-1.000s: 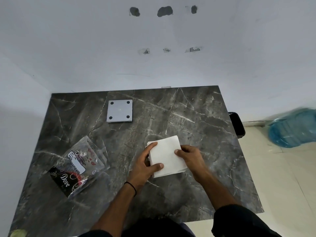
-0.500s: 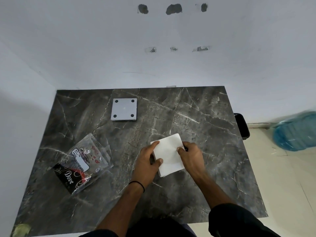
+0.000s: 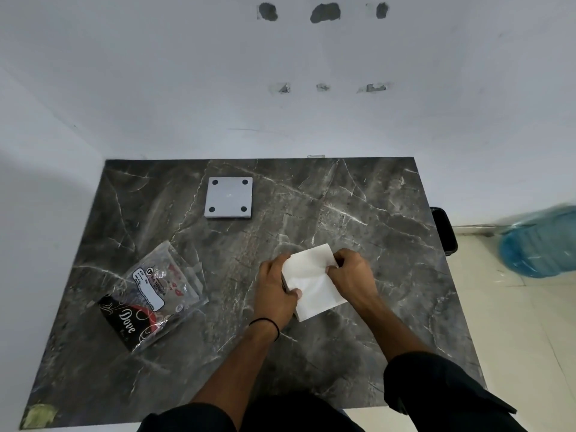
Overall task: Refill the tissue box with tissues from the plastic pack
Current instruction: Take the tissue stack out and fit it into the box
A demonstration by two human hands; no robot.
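Plastic pack (image 3: 149, 294) lies flat on the table (image 3: 343, 353), well left of the tissue stack (image 3: 311, 282). It is a clear wrapper with a black-and-red printed part reading "Dove" in white script. It also has a white label with small print, too fine to read. Whether any tissues are inside it cannot be told.

The tissue stack is white, square and turned at an angle, and it sits mid-table between both hands. A dark sliver shows under its left edge, too hidden to say what it is.

Left hand (image 3: 274, 291) grips the stack's left side, fingers curled round the edge and thumb pressed on the top sheet. There is a black band (image 3: 265, 322) on that wrist. Right hand (image 3: 352, 275) is at the stack's upper right edge, with fingers bent and pinching the paper, which creases there. Both forearms reach in from the near edge of the table – dark sleeves pushed up.

Grey square panel (image 3: 228, 198) with four black dots at its corners lies flat, beyond the stack and to its left, well apart. Blue water bottle (image 3: 539, 244) is on the floor far right of the stack, blurred.
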